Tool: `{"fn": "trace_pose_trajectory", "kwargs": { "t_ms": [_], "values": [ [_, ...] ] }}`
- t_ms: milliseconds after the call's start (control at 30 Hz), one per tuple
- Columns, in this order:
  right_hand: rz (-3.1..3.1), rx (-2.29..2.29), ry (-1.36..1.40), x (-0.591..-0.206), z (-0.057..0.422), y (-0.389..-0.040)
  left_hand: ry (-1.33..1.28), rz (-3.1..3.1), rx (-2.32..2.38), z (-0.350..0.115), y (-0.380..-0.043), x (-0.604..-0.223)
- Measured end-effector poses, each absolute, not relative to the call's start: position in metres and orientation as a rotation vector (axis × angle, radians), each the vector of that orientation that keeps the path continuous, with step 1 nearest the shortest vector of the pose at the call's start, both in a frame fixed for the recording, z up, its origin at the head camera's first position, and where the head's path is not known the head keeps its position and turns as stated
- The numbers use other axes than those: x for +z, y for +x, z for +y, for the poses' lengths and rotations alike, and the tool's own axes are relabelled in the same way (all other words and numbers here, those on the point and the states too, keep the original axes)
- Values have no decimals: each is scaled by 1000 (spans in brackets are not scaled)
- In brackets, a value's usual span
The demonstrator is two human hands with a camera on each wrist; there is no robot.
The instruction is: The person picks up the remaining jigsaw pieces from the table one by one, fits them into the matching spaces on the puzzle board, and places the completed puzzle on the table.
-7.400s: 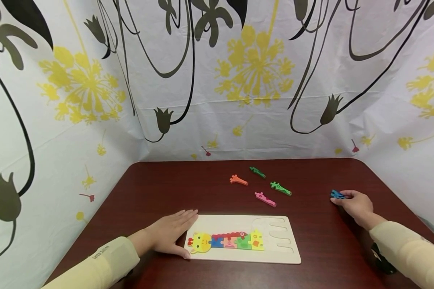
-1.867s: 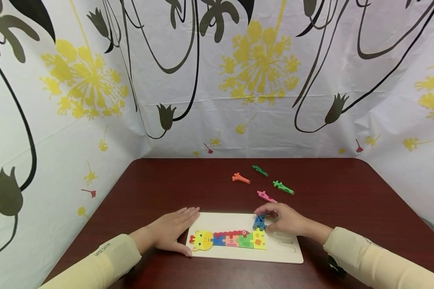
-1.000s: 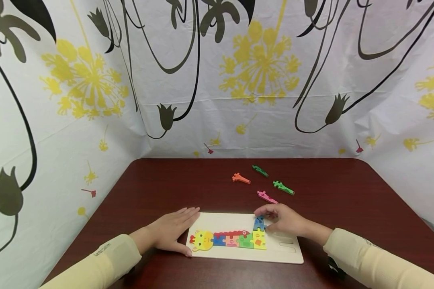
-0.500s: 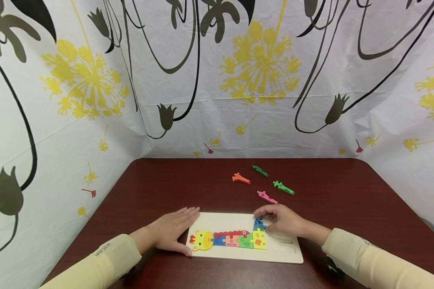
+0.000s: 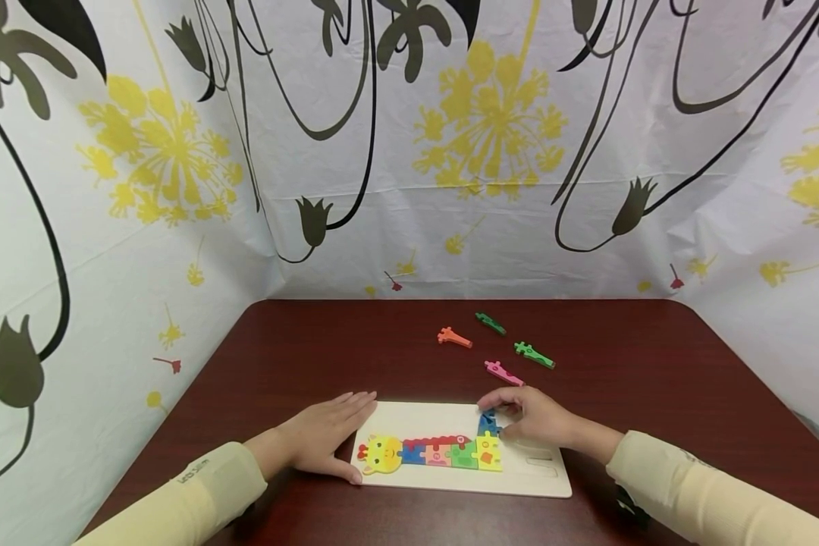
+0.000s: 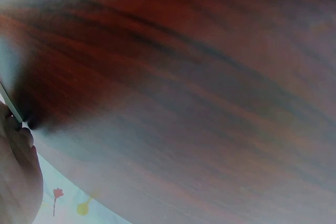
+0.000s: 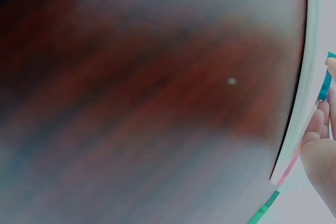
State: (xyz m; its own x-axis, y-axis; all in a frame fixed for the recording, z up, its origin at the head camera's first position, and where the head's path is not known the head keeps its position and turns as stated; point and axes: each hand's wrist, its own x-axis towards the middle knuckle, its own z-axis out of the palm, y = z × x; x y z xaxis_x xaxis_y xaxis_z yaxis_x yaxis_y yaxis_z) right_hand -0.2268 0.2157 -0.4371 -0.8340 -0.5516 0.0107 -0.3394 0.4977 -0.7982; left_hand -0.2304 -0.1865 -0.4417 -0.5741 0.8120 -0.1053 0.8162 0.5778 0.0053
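My left hand (image 5: 324,440) lies flat with straight fingers on the left edge of a pale wooden puzzle board (image 5: 423,480). On the board is a giraffe of coloured pieces: a yellow head (image 5: 383,454), a red mane (image 5: 433,441), and a row ending in a yellow piece (image 5: 489,453). My right hand (image 5: 539,417) pinches a blue puzzle piece (image 5: 488,425) between thumb and fingers, at the upper side of that yellow piece. In the right wrist view the blue piece (image 7: 325,86) shows at the fingertips, by the board's edge. The left wrist view catches only part of my left hand (image 6: 18,177).
Beyond the board lie loose puzzle pieces: pink (image 5: 503,373), light green (image 5: 535,355), orange (image 5: 454,337) and dark green (image 5: 491,323). Outlined recesses (image 5: 542,464) show at the board's right end. A patterned cloth (image 5: 409,250) hangs behind the dark red table (image 5: 314,341).
The right hand has carried the blue piece from the table's right side to the board. Over the last second it has shifted only slightly there. The left hand stays on the board.
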Motion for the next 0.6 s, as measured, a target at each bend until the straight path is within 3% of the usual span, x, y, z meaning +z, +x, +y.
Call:
{"fn": "trace_pose_trajectory", "kwargs": {
  "t_ms": [600],
  "values": [
    [2503,-1284,-748,-435,217,-230,1403,2701,-68,-188,-231,-443]
  ]
}}
